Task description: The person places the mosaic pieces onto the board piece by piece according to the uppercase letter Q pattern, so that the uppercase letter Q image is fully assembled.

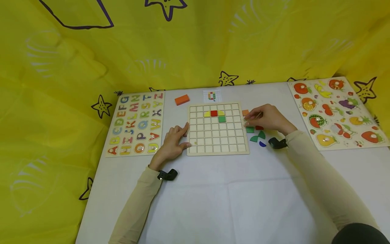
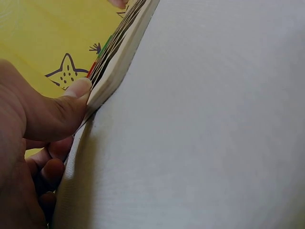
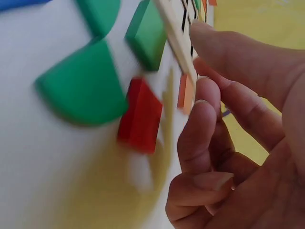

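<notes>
A wooden grid board (image 1: pixel 218 153) lies on the white table. Yellow, red and green pieces sit in its upper cells, among them a red square (image 1: pixel 214 113) and a green square (image 1: pixel 222 119). My left hand (image 1: pixel 172 143) rests at the board's left edge; in the left wrist view its thumb (image 2: pixel 62 107) presses the rim near a corner. My right hand (image 1: pixel 266 117) is at the right edge, fingers bent, beside an orange piece (image 1: pixel 245 112). Between thumb and index finger no piece shows. Close by lie a green square (image 3: pixel 147 40), a red piece (image 3: pixel 141 117) and green quarter-rounds (image 3: pixel 83 88).
A small pattern card (image 1: pixel 211 96) lies behind the board, with an orange block (image 1: pixel 182 99) to its left. An alphabet puzzle (image 1: pixel 134 125) is on the left and a fruit puzzle (image 1: pixel 338 115) on the right. A blue piece (image 1: pixel 262 144) lies near the right wrist camera.
</notes>
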A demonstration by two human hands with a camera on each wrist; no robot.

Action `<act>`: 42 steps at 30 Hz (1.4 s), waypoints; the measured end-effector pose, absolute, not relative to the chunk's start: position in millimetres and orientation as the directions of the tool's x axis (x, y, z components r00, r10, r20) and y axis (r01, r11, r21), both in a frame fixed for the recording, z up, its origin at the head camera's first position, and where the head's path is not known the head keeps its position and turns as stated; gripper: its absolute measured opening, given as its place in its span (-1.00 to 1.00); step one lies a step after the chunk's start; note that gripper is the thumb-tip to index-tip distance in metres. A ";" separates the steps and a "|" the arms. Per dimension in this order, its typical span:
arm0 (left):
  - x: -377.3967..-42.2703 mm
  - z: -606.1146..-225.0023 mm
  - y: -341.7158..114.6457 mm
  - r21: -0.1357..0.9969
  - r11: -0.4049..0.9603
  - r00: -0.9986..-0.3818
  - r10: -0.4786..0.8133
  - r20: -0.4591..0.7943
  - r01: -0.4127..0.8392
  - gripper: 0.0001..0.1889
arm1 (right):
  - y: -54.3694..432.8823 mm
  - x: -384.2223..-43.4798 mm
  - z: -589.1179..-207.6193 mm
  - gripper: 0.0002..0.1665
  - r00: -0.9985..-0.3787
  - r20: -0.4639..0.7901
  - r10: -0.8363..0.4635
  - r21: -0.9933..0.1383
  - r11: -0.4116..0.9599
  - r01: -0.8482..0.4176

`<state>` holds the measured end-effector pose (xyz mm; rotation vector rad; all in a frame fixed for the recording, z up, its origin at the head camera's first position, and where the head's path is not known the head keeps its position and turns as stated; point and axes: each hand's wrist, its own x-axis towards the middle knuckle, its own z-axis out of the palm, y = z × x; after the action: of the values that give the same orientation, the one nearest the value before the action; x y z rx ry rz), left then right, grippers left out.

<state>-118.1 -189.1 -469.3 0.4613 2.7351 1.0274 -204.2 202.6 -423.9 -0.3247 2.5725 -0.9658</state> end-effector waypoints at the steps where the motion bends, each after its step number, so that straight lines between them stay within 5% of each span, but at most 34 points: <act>1: -118.0 -469.3 -189.2 0.666 0.713 -0.935 0.348 -0.063 0.220 -0.13 | 205.5 -203.6 -424.6 -0.58 -0.902 -0.270 -0.337 -0.664 0.743 -0.079; 22: -118.8 -468.7 -190.7 0.675 0.707 -0.934 0.351 -0.073 0.213 -0.14 | 213.3 -202.5 -431.9 -0.72 -0.864 -0.282 -0.416 -0.595 0.782 -0.183; 42: -117.5 -467.2 -189.7 0.679 0.701 -0.931 0.358 -0.071 0.218 -0.13 | 202.5 -202.3 -430.9 -0.63 -0.905 -0.292 -0.310 -0.706 0.709 -0.015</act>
<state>-117.5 -189.7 -467.2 0.4639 2.7120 1.0444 -202.3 202.5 -430.9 -0.2518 2.5248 -1.0377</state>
